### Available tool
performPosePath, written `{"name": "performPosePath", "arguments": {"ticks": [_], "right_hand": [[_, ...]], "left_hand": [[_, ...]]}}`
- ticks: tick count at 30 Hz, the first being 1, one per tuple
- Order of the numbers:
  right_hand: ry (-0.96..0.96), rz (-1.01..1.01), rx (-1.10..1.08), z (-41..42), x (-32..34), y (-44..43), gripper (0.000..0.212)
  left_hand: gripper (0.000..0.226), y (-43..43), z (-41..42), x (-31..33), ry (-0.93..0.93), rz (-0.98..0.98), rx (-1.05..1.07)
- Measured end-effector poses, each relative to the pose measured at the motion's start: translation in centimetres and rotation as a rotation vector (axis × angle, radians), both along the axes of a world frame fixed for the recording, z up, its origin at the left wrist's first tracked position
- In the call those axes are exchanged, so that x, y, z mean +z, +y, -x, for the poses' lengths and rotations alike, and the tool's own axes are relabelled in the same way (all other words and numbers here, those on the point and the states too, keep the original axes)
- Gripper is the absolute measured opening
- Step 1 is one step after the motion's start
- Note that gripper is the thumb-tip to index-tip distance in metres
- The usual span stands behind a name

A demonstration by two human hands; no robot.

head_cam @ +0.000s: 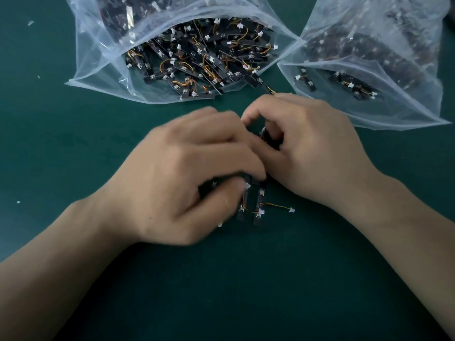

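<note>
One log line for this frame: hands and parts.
left hand grips black strips | right hand pinches wired strip | open bag behind | second bag right | green mat

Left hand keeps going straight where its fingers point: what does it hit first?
Most likely the right hand, whose fingers sit right at the fingertips of the left hand; blur hides whether they touch. The open bag lies farther on.

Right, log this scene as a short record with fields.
surface: green table
left hand: grips a bundle of black wired strips
right hand: pinches one dark strip, blurred
big bag: clear, open, full of similar strips
second bag: to its right, a few strips near the mouth
</note>
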State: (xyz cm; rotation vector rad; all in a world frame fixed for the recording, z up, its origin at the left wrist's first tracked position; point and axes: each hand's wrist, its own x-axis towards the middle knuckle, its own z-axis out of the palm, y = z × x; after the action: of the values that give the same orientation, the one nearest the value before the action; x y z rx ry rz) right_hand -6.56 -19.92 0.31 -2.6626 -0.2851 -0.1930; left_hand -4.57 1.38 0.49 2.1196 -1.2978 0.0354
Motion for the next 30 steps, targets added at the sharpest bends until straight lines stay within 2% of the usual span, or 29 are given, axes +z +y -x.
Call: {"name": "performPosePath", "arguments": {"ticks": [3,7,11,15,21,26,28,30], "right_hand": [[0.002,-0.036,0.015,-0.1,-0.1,0.0,0.016],[-0.026,-0.027,-0.018,-0.3,-0.4,-0.1,0.015],[-0.045,-0.015,-0.043,-0.5,-0.5,-0.4,0.015],[-0.066,0.013,-0.042,-0.6,-0.5,-0.9,0.014],[-0.073,0.007,0.053,-0.9,-0.7,-1.7,0.022],[-0.021,-0.039,0.255,-1.0,-0.4,-1.9,0.024],[-0.061,-0.060,0.210,-0.9,-0.1,-1.7,0.026],[-0.203,-0.006,0.045,-0.7,0.5,-1.7,0.033]], "left_hand": [[0.027,-0.3,0.6,-0.2,0.011,-0.067,-0.101],[0.024,-0.1,0.3,-0.2,0.017,-0.107,-0.126],[0.022,0.0,0.4,-0.3,-0.015,-0.122,-0.094],[0.029,0.0,0.0,-0.5,-0.089,-0.153,-0.020],[0.038,0.0,-0.2,-0.6,-0.080,-0.168,0.054],[0.042,-0.3,-0.2,-0.5,-0.087,-0.107,0.213],[0.038,-0.5,0.1,0.0,-0.094,-0.018,0.276],[0.032,-0.3,0.3,0.4,-0.062,0.068,0.376]]}}
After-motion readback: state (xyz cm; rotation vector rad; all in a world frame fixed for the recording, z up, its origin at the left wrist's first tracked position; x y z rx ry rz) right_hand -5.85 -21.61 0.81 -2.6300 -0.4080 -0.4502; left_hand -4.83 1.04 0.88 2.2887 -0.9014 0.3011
